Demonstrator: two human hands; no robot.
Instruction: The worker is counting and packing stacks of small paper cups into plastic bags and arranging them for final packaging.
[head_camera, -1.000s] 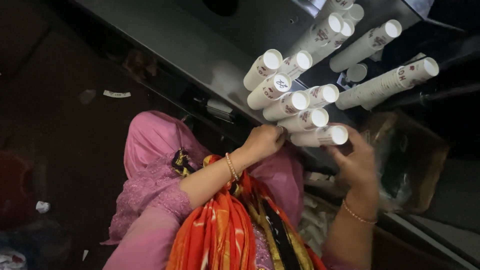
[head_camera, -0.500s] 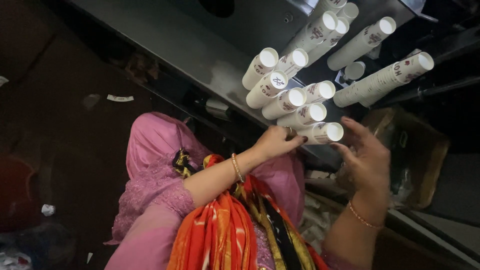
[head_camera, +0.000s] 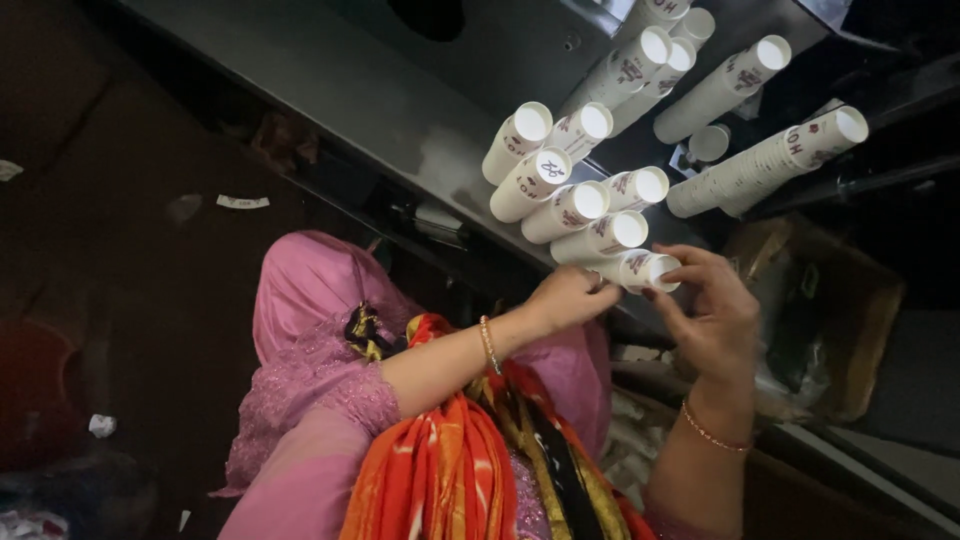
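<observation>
You had both hands on the lowest cup stack (head_camera: 632, 268), the one at the bottom of that bunch of white paper cup stacks (head_camera: 585, 200) sticking out over the dark metal surface (head_camera: 330, 90). Your left hand (head_camera: 570, 297) was curled around its lower part, fingers pressed together, probably to steady it. Your right hand (head_camera: 712, 318) sat at the open end, fingers (head_camera: 668, 297) spread and lightly pinching the rim, likely so the end cup stayed put. A brown cardboard box (head_camera: 830, 330) sat just right of that stack, more long stacks (head_camera: 765, 165) above it.
</observation>
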